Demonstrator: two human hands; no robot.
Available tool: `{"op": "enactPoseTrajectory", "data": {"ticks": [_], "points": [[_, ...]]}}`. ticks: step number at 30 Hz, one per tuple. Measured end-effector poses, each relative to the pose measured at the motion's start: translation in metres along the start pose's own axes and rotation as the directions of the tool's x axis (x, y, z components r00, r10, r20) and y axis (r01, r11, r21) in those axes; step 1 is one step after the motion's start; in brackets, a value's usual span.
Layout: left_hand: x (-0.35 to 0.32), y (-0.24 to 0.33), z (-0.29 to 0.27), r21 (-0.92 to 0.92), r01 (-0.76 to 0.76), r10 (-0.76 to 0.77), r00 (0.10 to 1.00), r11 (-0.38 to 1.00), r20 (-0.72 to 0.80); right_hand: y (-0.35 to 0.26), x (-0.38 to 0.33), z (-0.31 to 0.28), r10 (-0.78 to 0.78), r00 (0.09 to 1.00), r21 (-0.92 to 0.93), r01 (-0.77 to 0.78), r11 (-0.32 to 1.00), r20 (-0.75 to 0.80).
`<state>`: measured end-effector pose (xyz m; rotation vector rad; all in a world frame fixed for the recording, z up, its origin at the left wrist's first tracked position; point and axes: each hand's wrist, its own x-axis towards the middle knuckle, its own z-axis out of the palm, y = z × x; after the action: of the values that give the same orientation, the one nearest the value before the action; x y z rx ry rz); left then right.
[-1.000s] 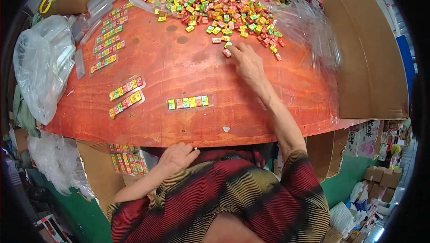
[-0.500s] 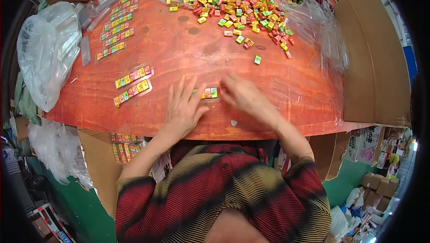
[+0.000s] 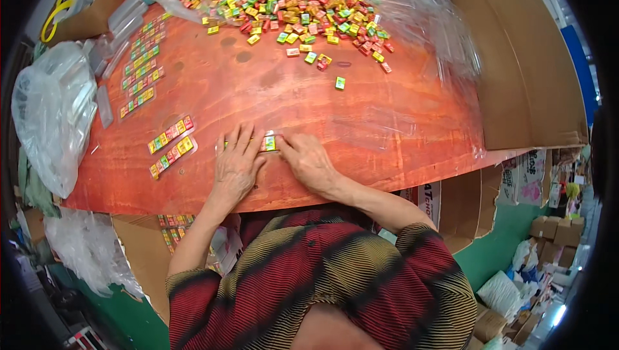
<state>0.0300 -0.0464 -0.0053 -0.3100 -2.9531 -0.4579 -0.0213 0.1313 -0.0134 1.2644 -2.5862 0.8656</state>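
Note:
A short row of small coloured boxes in a clear plastic strip lies on the table in front of me, partly covered by my hands. My left hand rests over its left part, fingers stretched out and spread. At its right end my right hand has thumb and fingertips brought together on a small reddish box, mostly hidden by the fingers. To the left lie two filled strips of boxes, an upper strip and a lower strip. A single green box lies farther off.
A large heap of small boxes covers the far table. More filled strips line the left, near a clear plastic bag. Empty clear trays and a cardboard box stand right. An open carton sits below the table's edge.
My right hand has come in to the row's right end with the small box. The left hand stays over the row. The whole view has shifted, so the table's things appear farther left.

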Motion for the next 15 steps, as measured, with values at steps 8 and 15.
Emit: {"op": "enactPoseTrajectory", "data": {"ticks": [8, 15], "points": [[-0.005, 0.000, -0.002, 0.058, 0.028, -0.027, 1.000, 0.998, -0.008, -0.014, 0.008, 0.002, 0.071, 0.996, 0.002, -0.071, 0.997, -0.056], [-0.041, -0.006, -0.016, 0.068, 0.146, -0.145, 0.989, 0.987, -0.013, 0.013, -0.014, -0.055, 0.153, 0.962, -0.018, -0.161, 0.987, -0.225]]}}
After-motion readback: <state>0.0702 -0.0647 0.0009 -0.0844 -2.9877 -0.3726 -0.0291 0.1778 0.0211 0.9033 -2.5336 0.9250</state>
